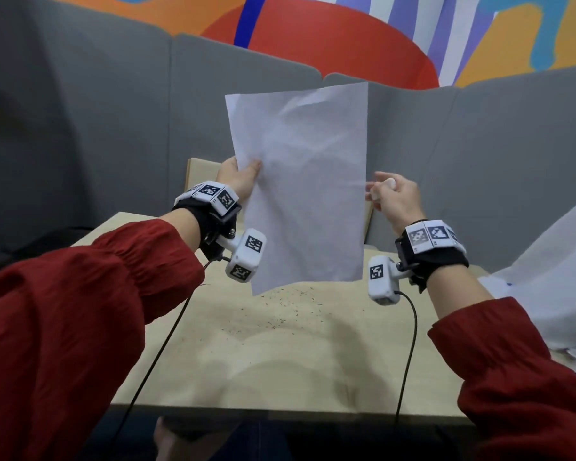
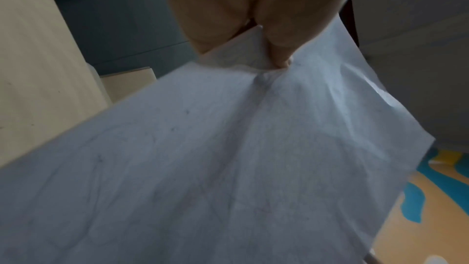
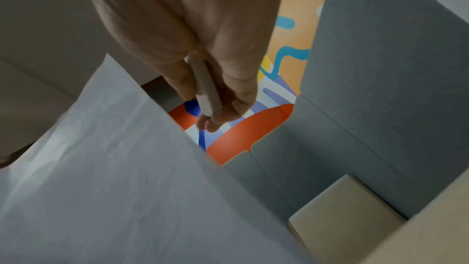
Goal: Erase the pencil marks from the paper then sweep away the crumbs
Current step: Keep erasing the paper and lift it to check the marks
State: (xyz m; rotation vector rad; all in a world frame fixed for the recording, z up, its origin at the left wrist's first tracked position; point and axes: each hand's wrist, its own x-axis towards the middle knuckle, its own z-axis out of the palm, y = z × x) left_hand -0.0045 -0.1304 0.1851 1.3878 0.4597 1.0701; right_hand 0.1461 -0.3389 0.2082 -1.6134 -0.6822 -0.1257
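Right now, nearest to me, I see two red sleeves [image 1: 64, 311] reaching forward over the pale wooden table [image 1: 280, 377], each wrist strapped with a marker-covered band and a small camera. Just past them, dark eraser crumbs [image 1: 290, 307] lie scattered on the table at about 12 o'clock from its near edge, under the lower edge of the paper.

Farther out, my left hand [image 1: 236, 176] pinches the paper [image 1: 300, 181] at the sheet's 9 o'clock edge, thumb on the near face and the other fingers behind; the left wrist view shows the thumb [image 2: 281, 51] pressing a crease into the sheet. The paper hangs upright in the air, clear of the table, wrinkled, with only faint grey traces on it.

At the sheet's 3 o'clock edge, my right hand [image 1: 396, 197] is curled around a white eraser [image 1: 379, 191], held between thumb and fingers; its fingertips sit just beside the paper's edge, and I cannot tell whether they touch it.

Beyond the sheet stands a low wooden box [image 1: 200, 171], then grey partition panels [image 1: 97, 128], and a bright painted wall [image 1: 330, 38] at the far 12 o'clock.
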